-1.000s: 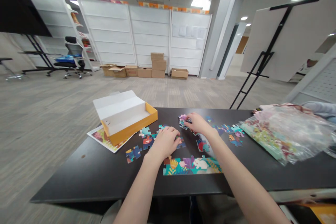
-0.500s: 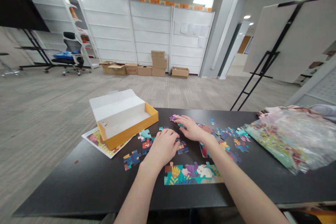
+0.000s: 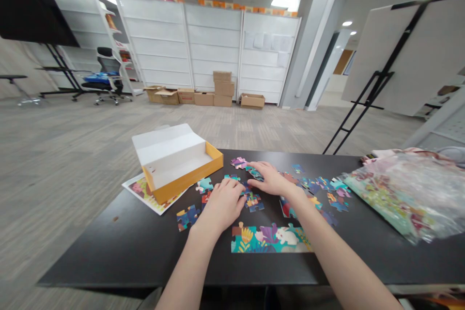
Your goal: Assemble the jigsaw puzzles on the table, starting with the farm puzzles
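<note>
Loose jigsaw pieces lie scattered over the black table around both hands. My left hand (image 3: 225,199) rests palm down among them, fingers loosely bent and thumb apart, beside a blue and orange piece (image 3: 255,203). To its right, my right hand (image 3: 271,180) is spread over a teal piece (image 3: 255,173), partly hidden under the fingers. A purple piece (image 3: 239,162) lies just beyond those fingertips. Nearer to me is a joined strip of puzzle (image 3: 269,240) with a white rabbit and flowers; my right forearm covers its right end. More pieces (image 3: 337,198) lie right of that forearm.
An open yellow box (image 3: 189,177) with a white inside stands at left on a printed picture sheet (image 3: 143,193). Plastic-wrapped packages (image 3: 410,193) cover the table's right side. The black table (image 3: 119,256) ends close in front of me. An easel board (image 3: 395,58) stands behind.
My right hand's fingers have drawn back from the purple piece, which now shows more fully. My left hand stays nearly in place. The whole view has shifted slightly.
</note>
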### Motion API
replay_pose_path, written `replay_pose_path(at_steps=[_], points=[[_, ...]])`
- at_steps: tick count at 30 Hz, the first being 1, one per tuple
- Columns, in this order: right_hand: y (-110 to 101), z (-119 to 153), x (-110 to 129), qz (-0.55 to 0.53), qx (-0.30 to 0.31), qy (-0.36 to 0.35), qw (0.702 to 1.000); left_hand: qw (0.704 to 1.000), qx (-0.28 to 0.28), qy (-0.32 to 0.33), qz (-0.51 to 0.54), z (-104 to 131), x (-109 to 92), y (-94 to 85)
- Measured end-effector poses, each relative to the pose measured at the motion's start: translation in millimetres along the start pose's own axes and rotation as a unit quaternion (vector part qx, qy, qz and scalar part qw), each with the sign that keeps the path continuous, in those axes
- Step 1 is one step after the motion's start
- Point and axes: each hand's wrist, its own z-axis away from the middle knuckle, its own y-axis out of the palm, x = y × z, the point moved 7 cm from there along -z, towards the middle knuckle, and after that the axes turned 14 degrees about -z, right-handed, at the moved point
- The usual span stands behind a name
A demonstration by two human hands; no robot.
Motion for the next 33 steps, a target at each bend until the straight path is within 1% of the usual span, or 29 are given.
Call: replay_pose_path(at_steps=[3, 6, 9, 12, 14, 16, 18, 20, 22, 23, 25, 27, 30, 33], points=[[-13.1, 4.4, -9.5, 0.039, -0.035, 0.046, 0.998, 1.000, -0.003, 0.002, 0.003, 1.1, 2.3, 0.3], [-17.4, 7.1, -17.5, 0.060, -0.057, 0.083, 0.993, 1.000, 0.003, 0.004, -0.001, 1.8, 3.8, 1.7], [-13.2, 4.9, -16.3, 0.041, -0.061, 0.070, 0.995, 1.000, 0.010, 0.000, -0.007, 2.2, 4.1, 1.3], [-11.8, 2.0, -11.1, 0.001, -0.060, 0.031, 0.998, 1.000, 0.014, 0.000, -0.009, 2.5, 2.4, -0.3], [-17.9, 2.3, -10.0, -0.013, -0.067, 0.013, 0.998, 1.000, 0.013, 0.000, -0.008, 2.6, 1.4, -1.3], [-29.3, 4.5, -13.9, -0.007, -0.084, 0.017, 0.996, 1.000, 0.010, 0.001, -0.003, 2.5, 1.3, -1.7], [-43.4, 8.4, -22.7, 0.010, -0.112, 0.049, 0.993, 1.000, 0.007, 0.000, 0.004, 2.5, 2.0, -1.2], [-56.9, 13.8, -34.2, 0.033, -0.152, 0.106, 0.982, 1.000, 0.006, 0.000, 0.007, 2.5, 2.9, 0.1], [-65.4, 19.3, -44.2, 0.066, -0.186, 0.170, 0.965, 1.000, 0.006, 0.001, 0.008, 2.5, 3.2, 1.7], [-66.8, 21.2, -47.8, 0.085, -0.191, 0.197, 0.958, 1.000, 0.007, 0.002, 0.009, 2.5, 3.1, 2.3], [-65.4, 22.7, -52.8, 0.115, -0.178, 0.233, 0.949, 1.000, 0.008, 0.004, 0.010, 2.8, 2.5, 2.7], [-63.0, 23.0, -56.6, 0.126, -0.148, 0.247, 0.949, 1.000, 0.009, 0.004, 0.012, 3.4, 2.0, 1.9], [-67.1, 24.8, -58.7, 0.120, -0.125, 0.230, 0.958, 1.000, 0.015, 0.001, 0.011, 4.5, 1.6, 0.3], [-70.7, 25.1, -50.7, 0.107, -0.116, 0.190, 0.969, 1.000, 0.022, -0.001, 0.007, 5.2, 0.8, 0.0]])
